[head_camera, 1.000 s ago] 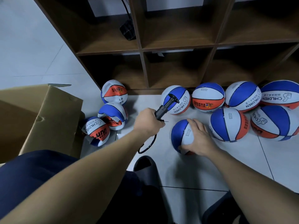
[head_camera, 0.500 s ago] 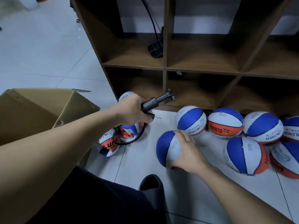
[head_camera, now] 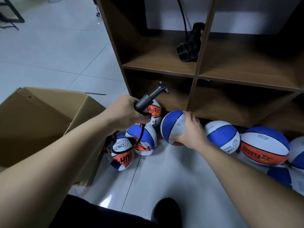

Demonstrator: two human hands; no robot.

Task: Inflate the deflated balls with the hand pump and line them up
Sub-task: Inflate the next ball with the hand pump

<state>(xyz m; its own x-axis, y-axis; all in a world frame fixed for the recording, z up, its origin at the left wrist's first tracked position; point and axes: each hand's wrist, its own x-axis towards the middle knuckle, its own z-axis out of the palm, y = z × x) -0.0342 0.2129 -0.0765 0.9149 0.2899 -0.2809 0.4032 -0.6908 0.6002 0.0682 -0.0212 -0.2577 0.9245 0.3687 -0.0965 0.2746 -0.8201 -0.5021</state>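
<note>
My left hand (head_camera: 125, 111) grips the barrel of a black hand pump (head_camera: 152, 96), whose T-handle points up and to the right; its hose loops down below the hand. My right hand (head_camera: 191, 131) holds a round blue-and-white ball (head_camera: 171, 127) at the foot of the shelf, left of a row of round balls (head_camera: 222, 136) along the shelf base. Three limp, dented balls lie under and left of the pump: one (head_camera: 153, 112) behind my left hand, one (head_camera: 145, 142) below it, one (head_camera: 120, 151) beside the box.
A brown cubby shelf (head_camera: 195, 76) stands just behind the balls, with a black adapter and cable (head_camera: 188, 48) in an upper compartment. An open cardboard box (head_camera: 41, 125) sits at the left. My dark slipper (head_camera: 167, 211) and knee are at the bottom edge on the white tiled floor.
My right hand has carried the ball away from me, up to the left end of the row at the shelf. My left hand has lifted the pump leftward over the limp balls.
</note>
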